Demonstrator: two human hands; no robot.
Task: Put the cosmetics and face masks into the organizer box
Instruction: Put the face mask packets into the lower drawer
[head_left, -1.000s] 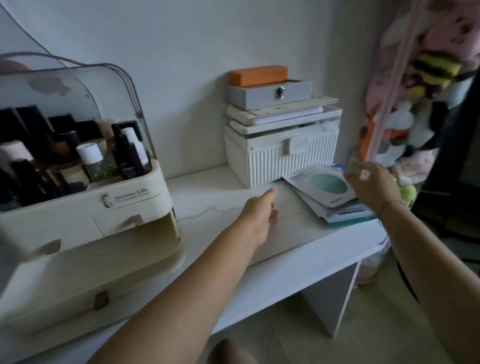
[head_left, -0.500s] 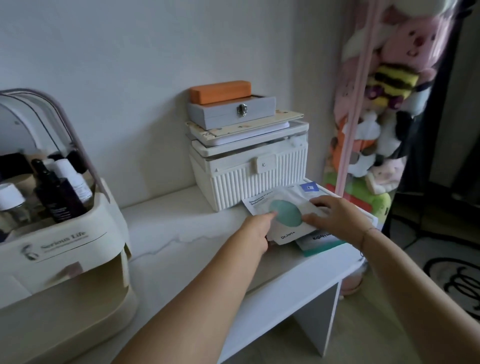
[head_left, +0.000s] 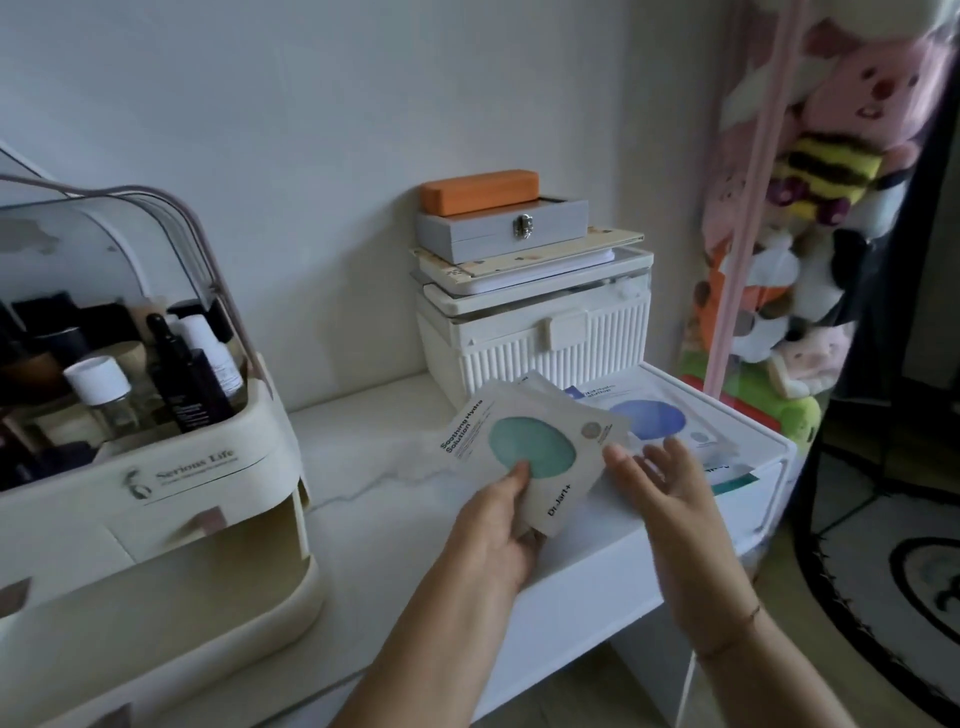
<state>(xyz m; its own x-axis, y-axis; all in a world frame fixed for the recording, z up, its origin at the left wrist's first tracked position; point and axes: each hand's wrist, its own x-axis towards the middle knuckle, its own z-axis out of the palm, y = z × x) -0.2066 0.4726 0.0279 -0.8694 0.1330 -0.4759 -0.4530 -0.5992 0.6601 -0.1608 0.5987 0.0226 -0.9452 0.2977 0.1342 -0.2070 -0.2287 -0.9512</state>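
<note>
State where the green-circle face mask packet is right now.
In the head view, the green-circle face mask packet is centre-right, held up in the left hand, in front of the ribbed white box.

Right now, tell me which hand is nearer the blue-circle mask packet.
Right. The right hand hovers at the blue-circle mask packet's near edge; the left hand is farther left, holding the green-circle packet.

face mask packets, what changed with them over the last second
The left hand reached right, took hold of the white face mask packet with the green oval and lifted it off the pile toward the person. The right hand let go and hovers open. The blue-oval packet underneath stays on the white table; the cream organizer box is untouched.
</note>
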